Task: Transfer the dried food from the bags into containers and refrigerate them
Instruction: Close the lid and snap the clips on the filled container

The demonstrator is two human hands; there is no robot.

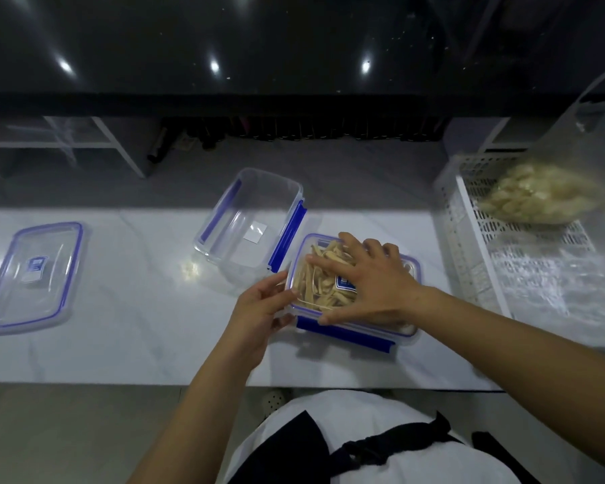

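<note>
A clear container (350, 331) with blue clips sits on the white counter, filled with pale dried strips (323, 274), its lid on top. My right hand (371, 281) lies flat on that lid, fingers spread, pressing it. At the container's left edge, my left hand (259, 307) has its fingers curled round the side. An empty clear container (248, 221) stands just behind and to the left. A loose lid (32, 277) lies at the far left. A plastic bag of pale dried food (545, 197) rests in the white basket at the right.
The white perforated basket (468, 239) occupies the counter's right end. The white counter (137, 326) ends at a front edge near my body. Behind it runs a grey ledge and a dark glossy wall with a row of dark objects (294, 131).
</note>
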